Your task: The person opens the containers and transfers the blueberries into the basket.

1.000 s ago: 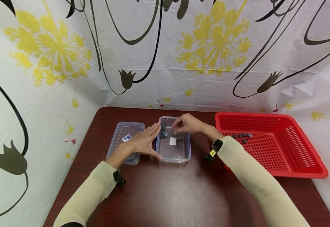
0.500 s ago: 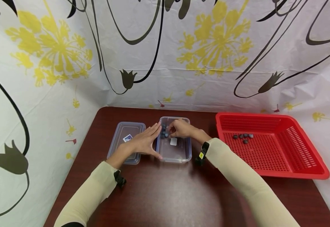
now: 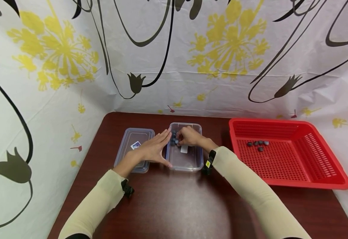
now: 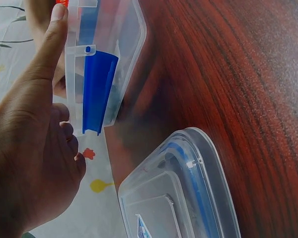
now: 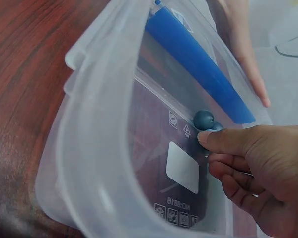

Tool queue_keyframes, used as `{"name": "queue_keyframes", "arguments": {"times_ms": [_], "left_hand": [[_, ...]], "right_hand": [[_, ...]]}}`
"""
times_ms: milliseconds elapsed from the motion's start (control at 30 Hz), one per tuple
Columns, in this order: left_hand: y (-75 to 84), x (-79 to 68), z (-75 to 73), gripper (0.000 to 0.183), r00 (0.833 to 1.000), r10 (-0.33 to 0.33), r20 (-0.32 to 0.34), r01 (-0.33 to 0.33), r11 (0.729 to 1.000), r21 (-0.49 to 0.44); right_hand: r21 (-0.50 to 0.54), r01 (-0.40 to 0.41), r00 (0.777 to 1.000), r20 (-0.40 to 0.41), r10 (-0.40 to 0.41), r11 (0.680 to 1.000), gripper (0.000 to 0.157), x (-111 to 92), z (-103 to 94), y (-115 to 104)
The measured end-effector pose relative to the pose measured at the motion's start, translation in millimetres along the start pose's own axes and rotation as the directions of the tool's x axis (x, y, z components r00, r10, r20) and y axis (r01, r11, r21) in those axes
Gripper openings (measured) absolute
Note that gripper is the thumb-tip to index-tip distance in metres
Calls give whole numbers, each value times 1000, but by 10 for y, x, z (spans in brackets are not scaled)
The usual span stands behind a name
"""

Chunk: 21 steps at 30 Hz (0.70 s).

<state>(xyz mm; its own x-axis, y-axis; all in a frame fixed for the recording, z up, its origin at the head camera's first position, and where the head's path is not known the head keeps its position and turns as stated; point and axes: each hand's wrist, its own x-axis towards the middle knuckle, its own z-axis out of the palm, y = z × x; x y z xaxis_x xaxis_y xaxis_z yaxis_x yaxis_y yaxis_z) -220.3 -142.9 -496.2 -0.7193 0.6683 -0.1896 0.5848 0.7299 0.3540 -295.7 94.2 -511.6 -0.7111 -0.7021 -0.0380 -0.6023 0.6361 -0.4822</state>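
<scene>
A clear plastic container (image 3: 185,162) with blue side clips stands on the table, with several blueberries (image 3: 174,137) at its left wall. My left hand (image 3: 153,150) is spread along the container's left side, fingers toward the far end and thumb at the near corner. Inside the container, my right hand (image 3: 190,136) has its fingers curled among the fruit. In the right wrist view, its thumb and forefinger pinch a blueberry that they mostly hide, beside another blueberry (image 5: 203,119) that shows whole.
To the left lies a second clear container with its lid on (image 3: 130,139), partly behind my left hand. A red plastic basket (image 3: 287,181) on the right holds several blueberries (image 3: 260,143). Patterned cloth (image 3: 150,59) hangs around the table's back and sides.
My right hand has moved left and down inside the container to the blueberries, its fingers drawing together. The left hand has stayed at the container's side. The basket's berries look the same.
</scene>
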Motion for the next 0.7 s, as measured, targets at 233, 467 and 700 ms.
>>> {"name": "queue_keyframes", "arguments": {"times_ms": [233, 467, 700], "left_hand": [[6, -1, -16, 140, 1000, 6, 5, -6, 1000, 17], [15, -9, -25, 140, 1000, 4, 7, -4, 1000, 13], [24, 2, -32, 142, 1000, -4, 10, 4, 1000, 0]], "right_hand": [[3, -18, 1000, -7, 18, 1000, 13, 10, 17, 10], [22, 16, 1000, 15, -16, 1000, 15, -12, -86, -1], [50, 77, 997, 9, -77, 996, 20, -162, -363, -15]]}}
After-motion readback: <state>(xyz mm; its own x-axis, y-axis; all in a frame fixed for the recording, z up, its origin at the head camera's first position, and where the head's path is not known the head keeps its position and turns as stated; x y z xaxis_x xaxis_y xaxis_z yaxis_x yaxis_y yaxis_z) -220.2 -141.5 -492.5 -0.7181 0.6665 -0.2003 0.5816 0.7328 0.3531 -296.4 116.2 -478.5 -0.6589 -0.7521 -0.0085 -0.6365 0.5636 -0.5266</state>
